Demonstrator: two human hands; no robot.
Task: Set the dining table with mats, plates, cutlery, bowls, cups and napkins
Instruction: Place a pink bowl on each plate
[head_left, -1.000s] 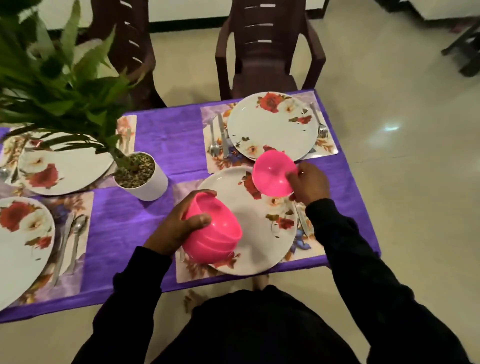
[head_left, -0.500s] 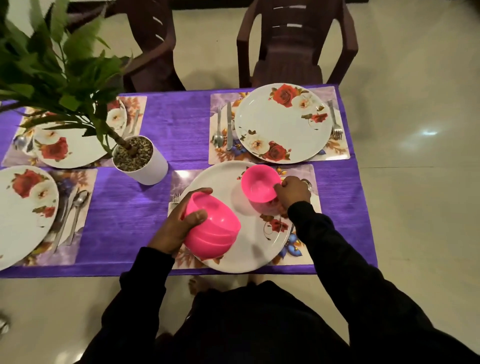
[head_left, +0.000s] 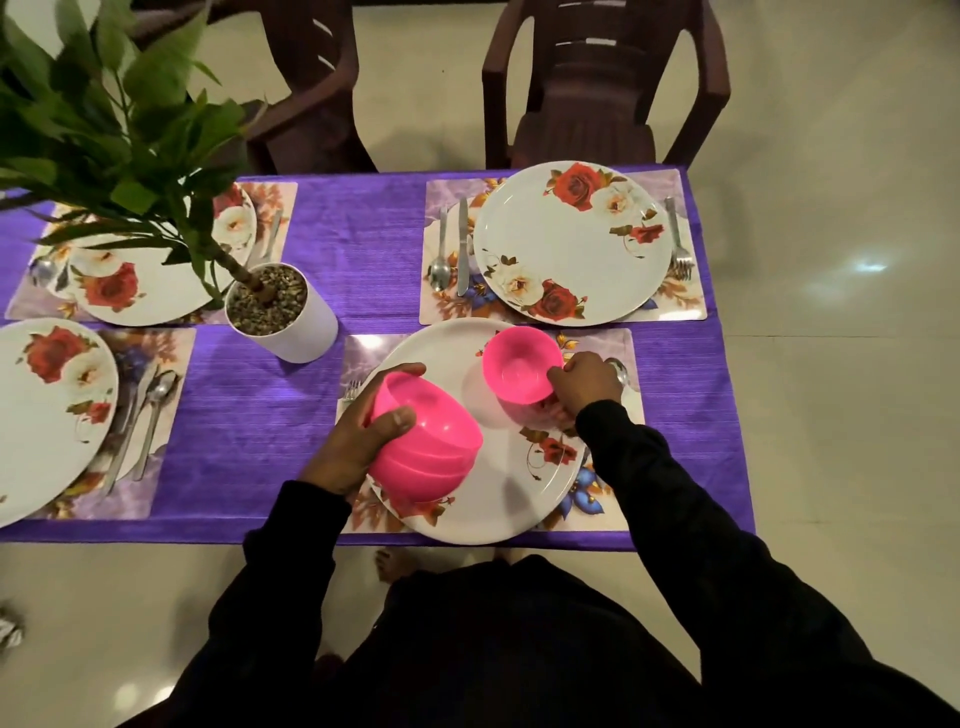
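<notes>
While both hands are busy over the near-right setting, here's how it lies, near to far:

Left hand: the left hand (head_left: 363, 441) grips a stack of pink bowls (head_left: 423, 441), thumb over the rim and fingers wrapped behind. The stack is tipped, mouth facing up and to the left, bottom toward the lower right, and it's over the left half of the near plate (head_left: 498, 499).

Right hand: the right hand (head_left: 584, 387) pinches the right rim of a single pink bowl (head_left: 519, 366), fingers curled. That bowl sits at the far-right part of the same plate, mouth tilted toward the camera; can't tell if it's resting flat yet.

Near setting: the plate lies on a floral mat (head_left: 618, 353), with a fork (head_left: 352, 388) peeking out just left of it.

Far setting: a second floral plate (head_left: 571, 249) on its mat, spoon (head_left: 440, 260) and knife (head_left: 462, 244) on its left, fork on the right, handles pointing away.

Left side: two more plates with cutlery, and a white plant pot (head_left: 291, 322) filled with pebbles.

Surface: a purple tablecloth (head_left: 249, 415).

Room: two dark brown plastic chairs (head_left: 602, 88) beyond the table, on a glossy pale tiled floor (head_left: 831, 364).
</notes>
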